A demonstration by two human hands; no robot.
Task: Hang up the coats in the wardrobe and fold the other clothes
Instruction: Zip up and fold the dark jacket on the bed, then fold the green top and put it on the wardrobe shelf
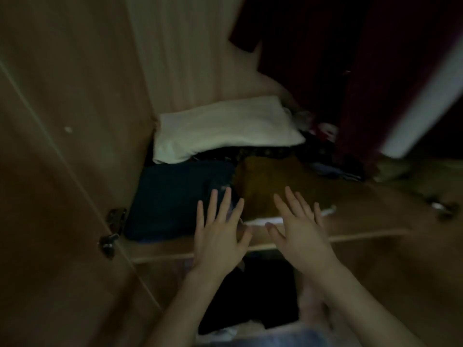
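Brown folded garment [265, 181] lies flat, slightly rumpled.

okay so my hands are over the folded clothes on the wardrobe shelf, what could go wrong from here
1. The brown garment and dark blue garment sit near the shelf edge; a push from the left hand or right hand might slide them off.
2. The white fold rests on a dark patterned cloth and could topple if the pile shifts.
3. Dim light makes snags on the hanging dark red coat likelier.
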